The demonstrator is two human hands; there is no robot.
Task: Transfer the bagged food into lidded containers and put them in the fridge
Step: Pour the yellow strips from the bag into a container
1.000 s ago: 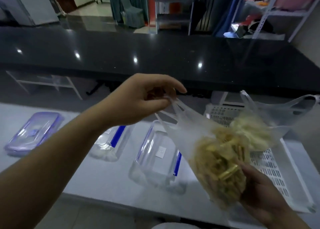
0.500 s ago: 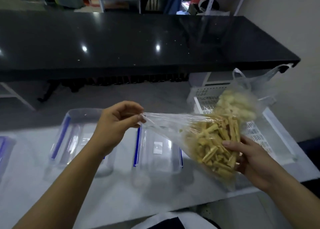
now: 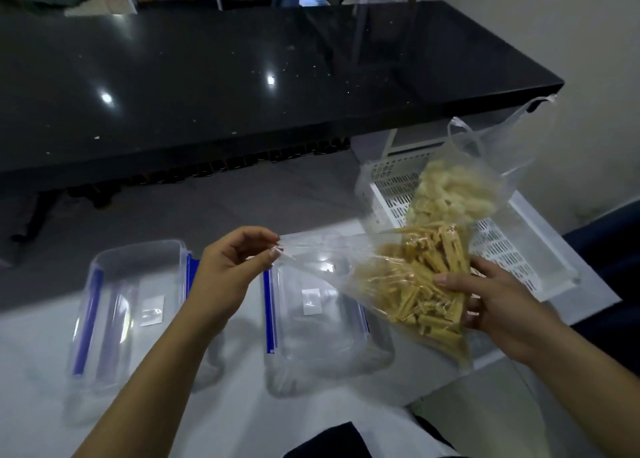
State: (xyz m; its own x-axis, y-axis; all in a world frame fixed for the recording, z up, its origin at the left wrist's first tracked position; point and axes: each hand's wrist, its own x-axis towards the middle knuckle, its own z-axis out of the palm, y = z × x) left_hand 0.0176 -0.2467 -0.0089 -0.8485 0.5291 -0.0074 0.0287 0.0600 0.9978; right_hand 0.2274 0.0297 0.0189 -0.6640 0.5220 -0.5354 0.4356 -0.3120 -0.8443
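Pinching the open mouth of the clear bag (image 3: pixel 332 263) between thumb and curled fingertips, your left hand (image 3: pixel 228 270) holds that end out over the near container (image 3: pixel 322 319), the landmark for everything here. Your right hand (image 3: pixel 495 305) grips the full end of the bag to the right of that container, fingers curled round the plastic and pressed into the yellowish stick-shaped food (image 3: pixel 422 284) packed inside. The bag stretches between your two hands, roughly level, its loose mouth above the container and its filled part hanging past the container's right edge. The near container is clear plastic with blue clip strips along its sides, standing open on the white table (image 3: pixel 41 353) with a small white label showing on its base. A second clear container (image 3: pixel 131 305) of the same kind stands to its left, well apart, partly behind your left forearm. Behind and to the right of the near container sits a white perforated basket (image 3: pixel 519 249), and a second bag (image 3: pixel 457 190) of pale food lies in it, with its handles sticking up. Beyond the near container runs a glossy black counter (image 3: pixel 242 76) with ceiling lights reflected in it.
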